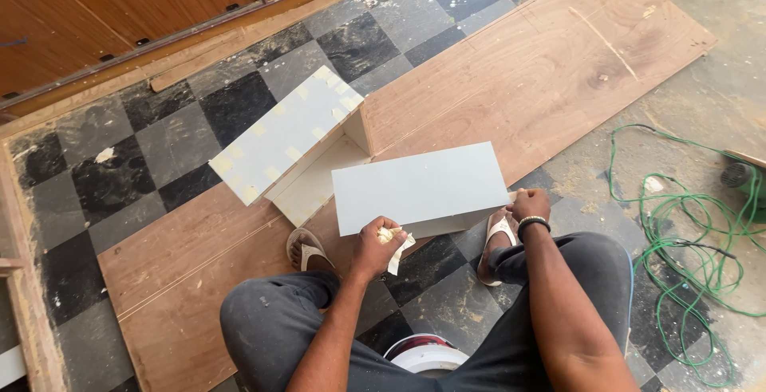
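- A grey laminated panel (419,187) is shown standing on a long plywood sheet (550,65), directly in front of the seated person; its long axis runs left to right across the view, tilted slightly upward toward the right.
- The left hand (375,244) is placed at the panel's lower edge, near its middle; its fingers are closed on a crumpled strip of pale masking tape (396,250), the loose end of which hangs below the hand.
- The right hand (530,203) is set against the panel's lower right corner with its fingers curled; whether anything is gripped cannot be told.
- The panel's near edge lies just beyond both hands, so both are equally close to it, the left at the centre, the right at the end.
- Behind the panel, a second grey panel (279,133) is seen leaning at an angle, dotted along its edges with short tabs of pale tape; an off-white board (315,181) lies between the two, forming an open box shape.
- Surfaces: smooth matt laminate on the panels, grained reddish veneer on the plywood, a dusty black-and-grey chequered floor (159,145).
- A tangled green cable (678,224) lies well apart at right; sandalled feet (307,250) rest near the panel.
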